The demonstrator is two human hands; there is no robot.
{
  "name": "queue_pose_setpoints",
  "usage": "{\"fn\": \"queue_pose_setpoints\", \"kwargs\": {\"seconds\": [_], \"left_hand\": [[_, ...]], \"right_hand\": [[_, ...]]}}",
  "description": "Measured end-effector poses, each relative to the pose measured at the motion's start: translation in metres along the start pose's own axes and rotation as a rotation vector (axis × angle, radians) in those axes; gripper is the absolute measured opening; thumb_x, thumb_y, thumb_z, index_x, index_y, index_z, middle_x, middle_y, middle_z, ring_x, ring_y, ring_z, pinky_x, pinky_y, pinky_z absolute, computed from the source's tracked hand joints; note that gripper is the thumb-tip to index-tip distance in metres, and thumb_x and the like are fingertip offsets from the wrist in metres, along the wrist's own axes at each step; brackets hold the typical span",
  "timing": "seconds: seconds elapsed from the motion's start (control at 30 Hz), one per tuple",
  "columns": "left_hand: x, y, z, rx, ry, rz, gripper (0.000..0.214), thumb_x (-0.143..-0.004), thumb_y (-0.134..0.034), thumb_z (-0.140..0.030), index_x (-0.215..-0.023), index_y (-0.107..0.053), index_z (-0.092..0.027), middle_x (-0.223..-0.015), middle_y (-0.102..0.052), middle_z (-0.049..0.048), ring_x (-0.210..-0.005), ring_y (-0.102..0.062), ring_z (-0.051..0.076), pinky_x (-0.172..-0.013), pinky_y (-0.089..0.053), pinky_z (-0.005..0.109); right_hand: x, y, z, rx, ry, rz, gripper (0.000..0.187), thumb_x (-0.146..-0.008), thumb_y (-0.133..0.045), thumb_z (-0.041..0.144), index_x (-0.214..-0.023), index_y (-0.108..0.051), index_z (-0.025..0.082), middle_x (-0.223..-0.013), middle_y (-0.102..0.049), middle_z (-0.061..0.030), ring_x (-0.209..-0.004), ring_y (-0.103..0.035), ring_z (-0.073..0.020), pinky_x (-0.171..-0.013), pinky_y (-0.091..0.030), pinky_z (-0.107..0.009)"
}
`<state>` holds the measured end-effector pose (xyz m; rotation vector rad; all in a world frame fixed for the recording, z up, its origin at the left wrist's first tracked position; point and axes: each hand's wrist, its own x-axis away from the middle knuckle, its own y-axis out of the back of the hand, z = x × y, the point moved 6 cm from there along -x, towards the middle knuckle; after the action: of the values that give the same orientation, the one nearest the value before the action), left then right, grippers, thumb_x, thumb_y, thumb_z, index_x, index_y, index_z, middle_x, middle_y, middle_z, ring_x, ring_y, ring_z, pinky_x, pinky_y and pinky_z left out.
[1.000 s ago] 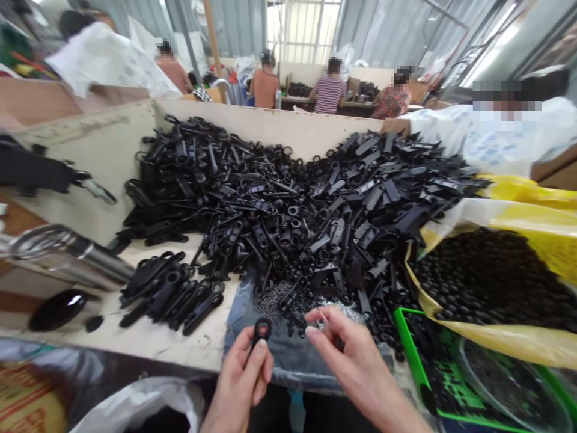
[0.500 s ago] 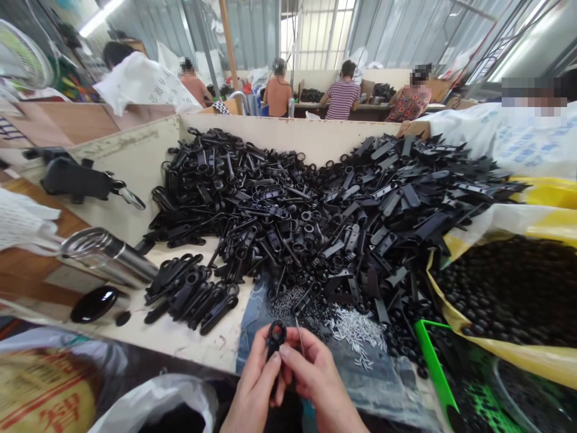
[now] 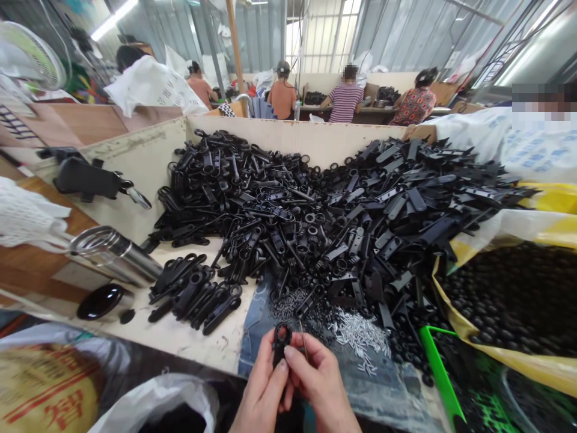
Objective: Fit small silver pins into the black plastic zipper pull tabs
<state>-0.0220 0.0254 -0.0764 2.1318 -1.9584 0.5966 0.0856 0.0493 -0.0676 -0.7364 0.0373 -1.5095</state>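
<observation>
My left hand [image 3: 261, 388] is closed around a black plastic part [image 3: 282, 338] whose ring-shaped end sticks up past the fingers. My right hand [image 3: 322, 382] presses its thumb against the same part. A thin metal rod-like tool [image 3: 302, 334] rises from between the right fingers; its full shape is hidden. Both hands are close together over the front edge of a worn blue cloth [image 3: 315, 377]. Just beyond them lie small silvery pins [image 3: 358, 334], a patch of tiny screws or similar bits [image 3: 288, 304] and a loose ring-ended black part [image 3: 310, 300].
Black parts form a large heap [image 3: 270, 204] across the table. A row of black pieces [image 3: 198, 294] lies left, near a steel flask [image 3: 115, 252]. Right are a yellow-edged sack [image 3: 444, 300] of black balls and a green tray [image 3: 439, 376]. Several people sit at the back.
The whole view has shifted slightly, so everything sits a little further right and lower. Both hands keep nearly the same pose on the black part, with only small finger movement.
</observation>
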Motion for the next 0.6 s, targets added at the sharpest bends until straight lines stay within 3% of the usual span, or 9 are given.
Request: {"fn": "queue_pose_setpoints", "kwargs": {"seconds": [0.13,0.2,0.37,0.43,0.5,0.57,0.6], "left_hand": [[0.002,0.002,0.004,-0.053,-0.019,-0.054,0.056,-0.090,-0.065,-0.047,-0.142,-0.055,-0.029,-0.153,-0.055,0.0074,-0.145,-0.044,0.027,-0.120,-0.035,0.040],[0.003,0.001,0.007,-0.062,-0.028,-0.056,0.056,-0.090,-0.063,-0.048,-0.142,-0.053,-0.028,-0.154,-0.053,0.0077,-0.147,-0.042,0.026,-0.125,-0.027,0.041],[0.004,-0.001,0.010,-0.061,-0.072,-0.052,0.062,-0.087,-0.065,-0.057,-0.140,-0.055,-0.026,-0.153,-0.055,0.0096,-0.144,-0.045,0.029,-0.123,-0.030,0.039],[0.002,0.000,0.006,0.004,-0.048,-0.052,0.064,-0.084,-0.069,-0.060,-0.138,-0.056,-0.027,-0.144,-0.063,0.0090,-0.137,-0.053,0.029,-0.115,-0.040,0.036],[-0.003,0.002,-0.003,0.100,-0.004,-0.048,0.065,-0.078,-0.076,-0.058,-0.133,-0.058,-0.027,-0.124,-0.075,0.0078,-0.117,-0.066,0.027,-0.093,-0.054,0.029],[-0.010,0.003,-0.016,0.137,0.049,-0.025,0.066,-0.073,-0.082,-0.053,-0.129,-0.059,-0.027,-0.093,-0.078,0.0020,-0.081,-0.069,0.018,-0.061,-0.051,0.020],[-0.013,0.002,-0.022,0.142,0.080,0.005,0.063,-0.074,-0.082,-0.051,-0.127,-0.060,-0.026,-0.078,-0.074,-0.0018,-0.063,-0.061,0.013,-0.054,-0.045,0.018]], "right_hand": [[0.005,0.000,0.006,0.000,0.010,-0.033,0.053,-0.070,-0.086,0.060,-0.088,-0.066,0.015,-0.048,-0.053,0.0088,-0.032,-0.050,-0.0070,-0.036,-0.046,-0.017],[0.005,0.001,0.005,-0.002,0.014,-0.038,0.053,-0.070,-0.086,0.060,-0.088,-0.066,0.015,-0.047,-0.050,0.0098,-0.031,-0.048,-0.0068,-0.035,-0.045,-0.017],[-0.001,0.005,-0.009,-0.014,0.018,-0.070,0.057,-0.065,-0.087,0.065,-0.084,-0.066,0.016,-0.048,-0.047,0.0103,-0.032,-0.042,-0.0060,-0.033,-0.041,-0.018],[-0.002,0.004,-0.009,-0.013,0.015,-0.035,0.058,-0.063,-0.085,0.068,-0.082,-0.065,0.017,-0.049,-0.049,0.0093,-0.033,-0.042,-0.0070,-0.035,-0.041,-0.020],[0.000,0.005,0.004,0.094,0.055,0.022,0.053,-0.067,-0.084,0.065,-0.083,-0.068,0.017,-0.053,-0.054,0.0064,-0.039,-0.046,-0.0090,-0.042,-0.043,-0.022],[0.003,0.014,0.031,0.325,0.158,0.035,0.040,-0.074,-0.082,0.055,-0.086,-0.075,0.017,-0.065,-0.062,0.0016,-0.053,-0.052,-0.0113,-0.052,-0.043,-0.023],[0.004,0.021,0.048,0.457,0.221,0.017,0.033,-0.077,-0.080,0.049,-0.086,-0.078,0.018,-0.073,-0.065,-0.0004,-0.060,-0.053,-0.0121,-0.056,-0.042,-0.024]]}}
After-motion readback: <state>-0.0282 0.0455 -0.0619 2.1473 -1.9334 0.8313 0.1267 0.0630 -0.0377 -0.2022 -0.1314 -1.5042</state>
